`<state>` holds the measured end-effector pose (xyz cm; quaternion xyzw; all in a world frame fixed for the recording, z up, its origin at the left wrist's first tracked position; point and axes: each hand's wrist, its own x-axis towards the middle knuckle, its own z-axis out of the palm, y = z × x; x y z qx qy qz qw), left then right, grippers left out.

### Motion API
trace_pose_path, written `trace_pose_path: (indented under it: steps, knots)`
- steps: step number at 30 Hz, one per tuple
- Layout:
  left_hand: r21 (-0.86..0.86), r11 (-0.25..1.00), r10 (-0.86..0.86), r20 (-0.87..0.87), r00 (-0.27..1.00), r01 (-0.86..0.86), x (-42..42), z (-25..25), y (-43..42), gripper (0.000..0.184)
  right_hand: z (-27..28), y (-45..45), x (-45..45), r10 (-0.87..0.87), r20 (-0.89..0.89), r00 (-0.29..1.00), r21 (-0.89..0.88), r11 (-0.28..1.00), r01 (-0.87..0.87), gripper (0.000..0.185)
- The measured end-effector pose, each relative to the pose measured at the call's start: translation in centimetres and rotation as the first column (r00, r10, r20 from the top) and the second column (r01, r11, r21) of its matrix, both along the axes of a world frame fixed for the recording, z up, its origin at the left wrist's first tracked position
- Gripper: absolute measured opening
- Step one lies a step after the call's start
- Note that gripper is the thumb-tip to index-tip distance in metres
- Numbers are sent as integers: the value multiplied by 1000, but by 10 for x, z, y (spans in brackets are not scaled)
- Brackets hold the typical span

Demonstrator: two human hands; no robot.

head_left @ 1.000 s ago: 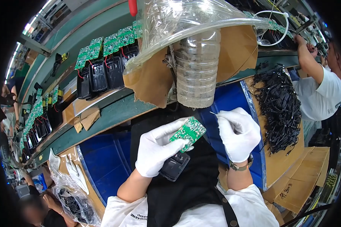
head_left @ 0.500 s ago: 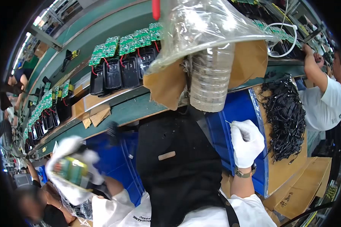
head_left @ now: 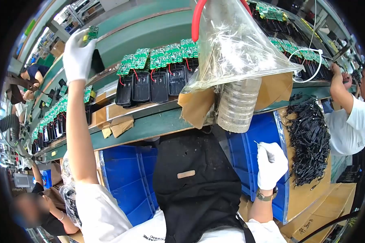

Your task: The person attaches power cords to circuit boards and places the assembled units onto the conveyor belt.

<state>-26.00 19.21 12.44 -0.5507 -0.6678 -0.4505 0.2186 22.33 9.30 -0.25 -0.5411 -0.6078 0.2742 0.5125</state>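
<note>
My left hand (head_left: 78, 56), in a white glove, is stretched far out over the green bench at the upper left. Its fingers are closed on a green circuit board (head_left: 92, 33) with a yellow part. Just below the board is a black plastic case (head_left: 97, 62); whether it hangs from the board is hidden by the hand. My right hand (head_left: 272, 166), also gloved, is held closed over the blue bin (head_left: 244, 152) at the right. A thin, pale, pointed tip (head_left: 256, 143) sticks out between its thumb and fingers; the rest of that thing is hidden in the glove.
Black cases (head_left: 141, 87) with wired circuit boards (head_left: 158, 58) line the bench ledge. A plastic-covered bottle (head_left: 238, 106) hangs in front. Black cables (head_left: 308, 141) lie piled on cardboard at the right. Another person's arm (head_left: 341, 87) reaches in there; another blue bin (head_left: 123, 178) stands left.
My left hand has swung up and away from low at the left to above the bench, carrying the circuit board. My right hand keeps its closed grip; the view has shifted slightly.
</note>
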Motion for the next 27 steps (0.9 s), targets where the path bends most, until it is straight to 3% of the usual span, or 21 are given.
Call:
trace_pose_path:
  steps: [2,5,6,8,10,13,14,16,18,19,20,21,23,25,27]
  knots:
    - [-9,986,155,-303,940,-165,-25,-16,27,40,0,0,1,-8,-2,1000,-4,1000,8,11]
    - [-121,964,182,-352,918,-237,-55,-46,58,43,0,0,2,-25,-41,999,-26,999,24,10]
    - [-292,944,76,-268,960,-156,-59,-47,61,46,0,0,3,-32,-29,999,-23,999,31,10]
    - [-587,809,40,-6,999,-36,-63,-56,64,49,1,0,5,-42,-16,999,-19,999,41,10]
    - [-552,832,60,-11,998,-56,-66,-65,66,49,0,1,7,-48,18,999,-2,999,48,12]
    - [-577,697,-133,479,868,425,-20,-38,37,57,-1,0,11,23,111,994,43,999,-28,13]
    - [-577,692,-138,483,864,433,-10,-34,28,57,-1,0,13,59,178,982,101,992,-78,14]
    - [-495,534,-433,535,725,685,10,-26,8,69,3,-2,14,210,199,957,161,956,-244,13]
    - [-613,415,-402,540,740,673,29,-16,-9,82,14,-11,6,403,-5,915,126,908,-399,5]
    - [-628,418,-387,531,754,656,30,-19,-12,86,17,-13,3,531,-45,846,162,840,-518,5]
    - [-705,452,-378,404,833,547,39,-15,-15,82,22,-23,-8,590,-343,731,143,802,-580,5]
    - [-654,518,-393,391,832,552,37,-21,-18,80,29,-29,-15,652,-540,531,190,710,-678,10]
    - [-567,654,-362,346,866,500,48,-26,-27,78,50,-41,-17,613,-765,200,46,361,-931,23]
    - [-477,776,-334,243,911,412,53,-32,-37,76,63,-47,-30,524,-851,-33,136,160,-978,22]
    - [-272,854,-320,398,860,443,70,-37,-52,67,79,-48,-47,467,-843,-265,359,124,-925,21]
